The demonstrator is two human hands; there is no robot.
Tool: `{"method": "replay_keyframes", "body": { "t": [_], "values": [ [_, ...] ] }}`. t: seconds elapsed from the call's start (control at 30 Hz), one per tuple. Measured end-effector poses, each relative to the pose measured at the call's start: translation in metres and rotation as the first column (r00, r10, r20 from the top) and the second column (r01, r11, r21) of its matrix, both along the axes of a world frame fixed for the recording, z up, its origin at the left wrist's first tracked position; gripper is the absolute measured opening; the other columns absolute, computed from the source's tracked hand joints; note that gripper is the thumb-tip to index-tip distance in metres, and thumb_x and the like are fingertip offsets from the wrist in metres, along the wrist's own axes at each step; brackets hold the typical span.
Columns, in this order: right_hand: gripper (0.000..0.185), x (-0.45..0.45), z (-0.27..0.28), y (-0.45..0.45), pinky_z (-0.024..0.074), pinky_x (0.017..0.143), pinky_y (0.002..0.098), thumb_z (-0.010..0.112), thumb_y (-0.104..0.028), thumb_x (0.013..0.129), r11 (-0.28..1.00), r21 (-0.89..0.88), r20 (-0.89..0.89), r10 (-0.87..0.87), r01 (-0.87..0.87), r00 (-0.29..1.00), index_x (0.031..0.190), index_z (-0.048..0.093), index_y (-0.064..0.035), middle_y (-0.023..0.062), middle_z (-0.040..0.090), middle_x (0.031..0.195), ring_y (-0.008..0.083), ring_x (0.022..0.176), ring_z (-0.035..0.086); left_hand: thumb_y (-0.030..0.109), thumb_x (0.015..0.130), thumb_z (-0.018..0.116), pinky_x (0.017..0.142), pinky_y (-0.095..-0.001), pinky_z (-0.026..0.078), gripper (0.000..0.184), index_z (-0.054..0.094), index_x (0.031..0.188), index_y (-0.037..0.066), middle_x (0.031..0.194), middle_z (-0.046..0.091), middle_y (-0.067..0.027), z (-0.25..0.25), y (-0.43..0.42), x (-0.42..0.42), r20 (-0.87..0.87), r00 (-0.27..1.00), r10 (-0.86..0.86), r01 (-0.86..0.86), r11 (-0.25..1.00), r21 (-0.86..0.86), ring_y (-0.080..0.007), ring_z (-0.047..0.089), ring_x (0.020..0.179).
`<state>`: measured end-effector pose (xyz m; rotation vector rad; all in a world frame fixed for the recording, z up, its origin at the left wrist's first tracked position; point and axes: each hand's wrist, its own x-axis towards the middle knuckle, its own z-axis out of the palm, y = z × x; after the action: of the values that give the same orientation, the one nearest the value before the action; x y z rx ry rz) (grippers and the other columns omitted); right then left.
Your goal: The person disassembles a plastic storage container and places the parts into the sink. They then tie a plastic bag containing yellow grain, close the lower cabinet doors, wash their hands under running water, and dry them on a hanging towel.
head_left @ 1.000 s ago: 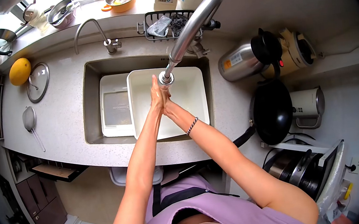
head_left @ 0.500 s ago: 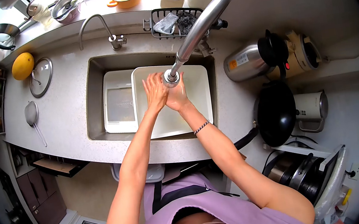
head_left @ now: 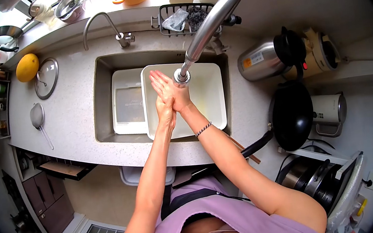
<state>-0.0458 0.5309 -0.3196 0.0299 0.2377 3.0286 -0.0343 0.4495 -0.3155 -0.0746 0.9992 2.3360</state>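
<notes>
- The right hand [head_left: 176, 92], with a dark-and-light beaded bracelet [head_left: 203, 129] at its wrist, is open, its fingers extended toward the upper left of the frame; it grips nothing.
- The left hand [head_left: 166, 109] presses against the lower part of the right palm; its fingers are partly hidden, so how far it is open cannot be told. No object shows in it.
- Both hands are over the left part of a white rectangular plastic tub [head_left: 204, 107], just beside the round outlet of a tall curved metal faucet [head_left: 211, 21].
- The tub sits in a rectangular steel sink [head_left: 100, 97] at the centre of the frame, overlapping a flatter white plastic container [head_left: 126, 126] on its left.
- Behind the sink, a slim curved metal tap [head_left: 124, 40] stands left of a black wire rack [head_left: 170, 32] holding a crumpled translucent piece [head_left: 176, 20] and a dark scourer [head_left: 197, 17].
- On the speckled pale counter [head_left: 76, 135], at the left of the frame, a yellow oval fruit [head_left: 27, 67] lies beside a round glass lid [head_left: 49, 78], with a small metal strainer [head_left: 37, 115] below them.
- At the right are a steel jug with a black top [head_left: 262, 62] and a black round pan [head_left: 292, 116].
</notes>
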Motion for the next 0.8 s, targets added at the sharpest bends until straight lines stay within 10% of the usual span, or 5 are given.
{"method": "replay_keyframes", "body": {
  "t": [0.17, 0.23, 0.37, 0.53, 0.8],
  "values": [
    [0.073, 0.000, 0.019, -0.002, 0.0133, 0.116, 0.0383, 0.042, -0.033, 0.092, 0.983, 0.185, 0.079, -0.027, 0.012, 0.997, 0.143, 0.009, 0.0062, 0.0195, 0.012, 0.152, 0.0312, 0.141, 0.012, 0.028, 0.076, 0.077, 0.095, -0.0315, 0.045, 0.070, 0.041, 0.127, -0.004, 0.124, 0.051, -0.0106, 0.003, 0.007, 0.001, 0.005, 0.995, 0.102, -0.101, 0.994, -0.039, -0.0185, 0.052, 0.111],
    [0.074, 0.001, 0.023, -0.003, 0.0129, 0.116, 0.0380, 0.042, -0.036, 0.093, 0.832, 0.555, 0.124, -0.097, 0.012, 0.988, 0.144, 0.008, 0.0057, 0.0188, 0.013, 0.152, 0.0304, 0.141, 0.013, 0.029, 0.076, 0.077, 0.094, -0.0312, 0.046, 0.068, 0.043, 0.125, -0.005, 0.124, 0.051, -0.0112, 0.011, 0.011, 0.002, 0.043, 0.993, 0.106, -0.102, 0.991, -0.087, -0.0184, 0.053, 0.111],
    [0.074, 0.003, 0.017, -0.003, 0.0110, 0.116, 0.0378, 0.041, -0.038, 0.092, 0.970, 0.243, 0.149, -0.025, -0.012, 0.989, 0.144, 0.009, 0.0052, 0.0176, 0.012, 0.152, 0.0293, 0.141, 0.012, 0.017, 0.079, 0.072, 0.090, -0.0302, 0.047, 0.052, 0.048, 0.120, -0.005, 0.117, 0.055, -0.0112, 0.018, 0.015, 0.000, 0.170, 0.975, 0.141, -0.115, 0.982, -0.153, -0.0180, 0.055, 0.107],
    [0.099, -0.004, 0.005, 0.004, 0.0083, 0.116, 0.0385, 0.023, -0.074, 0.084, 0.995, -0.013, 0.129, -0.098, 0.100, 0.987, 0.144, 0.011, 0.0040, 0.0166, 0.014, 0.152, 0.0287, 0.142, 0.010, -0.005, 0.074, 0.051, 0.087, -0.0299, 0.048, 0.040, 0.049, 0.115, -0.005, 0.106, 0.056, -0.0084, 0.011, 0.002, 0.004, 0.253, 0.967, -0.036, 0.038, 0.999, -0.003, -0.0171, 0.056, 0.096],
    [0.100, -0.005, 0.013, 0.002, 0.0084, 0.116, 0.0372, 0.026, -0.074, 0.083, 0.938, 0.342, 0.009, -0.069, 0.062, 0.998, 0.144, 0.012, 0.0038, 0.0160, 0.012, 0.153, 0.0277, 0.142, 0.010, 0.010, 0.079, 0.068, 0.095, -0.0333, 0.047, 0.053, 0.044, 0.124, -0.005, 0.117, 0.054, -0.0103, 0.008, 0.011, 0.005, 0.203, 0.977, 0.068, -0.060, 0.997, -0.046, -0.0205, 0.055, 0.107]
  ]
}}
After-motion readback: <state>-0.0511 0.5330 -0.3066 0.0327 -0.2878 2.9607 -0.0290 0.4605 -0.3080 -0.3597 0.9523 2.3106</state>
